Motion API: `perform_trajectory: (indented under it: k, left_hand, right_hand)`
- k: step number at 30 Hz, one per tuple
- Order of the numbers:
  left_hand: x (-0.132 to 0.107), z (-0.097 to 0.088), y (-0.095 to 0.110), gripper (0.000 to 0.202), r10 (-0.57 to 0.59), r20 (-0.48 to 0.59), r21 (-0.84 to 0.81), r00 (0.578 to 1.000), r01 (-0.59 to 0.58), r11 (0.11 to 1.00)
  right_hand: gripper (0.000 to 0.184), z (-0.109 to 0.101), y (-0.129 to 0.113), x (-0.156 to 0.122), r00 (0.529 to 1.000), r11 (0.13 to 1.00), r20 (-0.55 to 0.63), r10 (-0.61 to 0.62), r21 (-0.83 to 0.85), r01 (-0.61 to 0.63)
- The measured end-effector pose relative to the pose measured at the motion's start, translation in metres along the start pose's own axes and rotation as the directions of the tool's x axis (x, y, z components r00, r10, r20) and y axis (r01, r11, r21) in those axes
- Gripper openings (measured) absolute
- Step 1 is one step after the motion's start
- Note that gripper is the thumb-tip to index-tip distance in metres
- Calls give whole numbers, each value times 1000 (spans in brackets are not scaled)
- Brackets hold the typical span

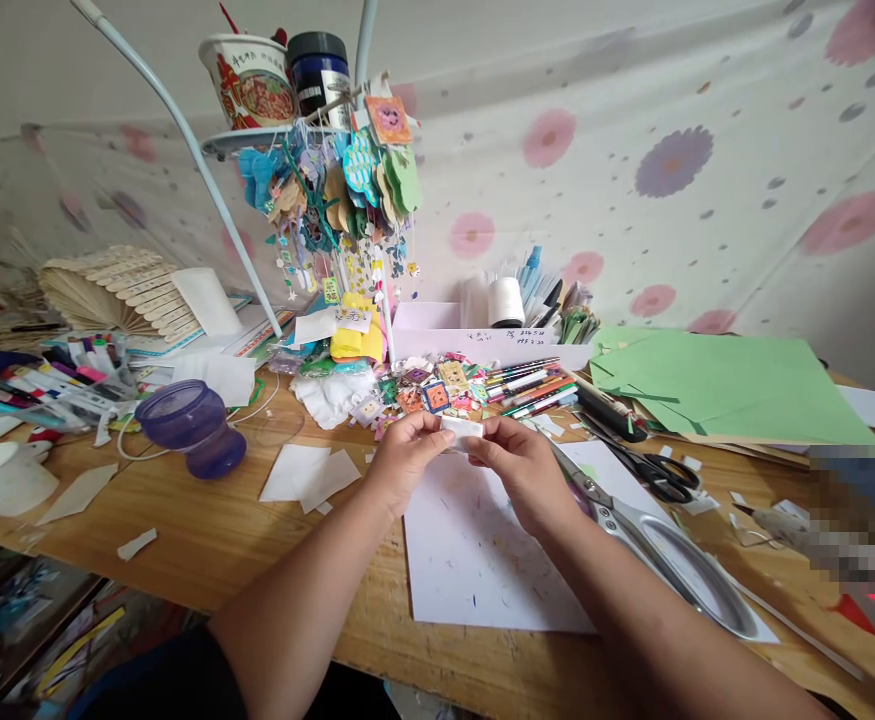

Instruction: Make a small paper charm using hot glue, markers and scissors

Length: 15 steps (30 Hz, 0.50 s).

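Note:
Between my two hands is a small folded piece of white paper (462, 428), raised above the desk. My left hand (409, 452) pinches its left end with thumb and fingers. On the right end, the thumb and fingers of my right hand (523, 470) are closed as well. Below them lies a large white sheet (474, 570) marked with small coloured strokes. Big silver scissors (651, 540) rest beside and partly behind my right forearm. Just beyond my hands sits a pile of small coloured paper cards (437, 396), some with drawn faces.
Coloured pens (531, 385) lie behind the hands, near black-handled scissors (662, 473). Green paper (714, 380) is stacked at right, close to a glue gun (782, 525). A purple container (189, 425) and white scraps (309, 475) are at left. Paper ornaments (332, 190) hang from a stand.

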State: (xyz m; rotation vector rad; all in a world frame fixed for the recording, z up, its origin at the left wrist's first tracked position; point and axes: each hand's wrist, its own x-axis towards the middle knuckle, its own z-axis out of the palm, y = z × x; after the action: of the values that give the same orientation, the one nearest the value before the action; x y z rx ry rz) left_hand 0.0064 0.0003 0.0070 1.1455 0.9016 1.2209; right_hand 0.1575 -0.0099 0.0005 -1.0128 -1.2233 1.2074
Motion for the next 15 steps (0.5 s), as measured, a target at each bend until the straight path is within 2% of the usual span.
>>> perform_trajectory:
  k: [3,10,15]
  left_hand:
    - [0,1,-1,20,-2,6,-11,1000,2,1000]
    - [-2,1,1,20,-34,104,-5,994,35,999]
    - [-1,1,0,17,-20,47,24,999,19,1000]
  right_hand:
    - [26,2,-1,0,1000,999,4,28,42,-28]
    - [31,3,-4,0,996,992,-11,83,93,-82]
    - [32,3,-6,-1,993,986,7,115,122,-115]
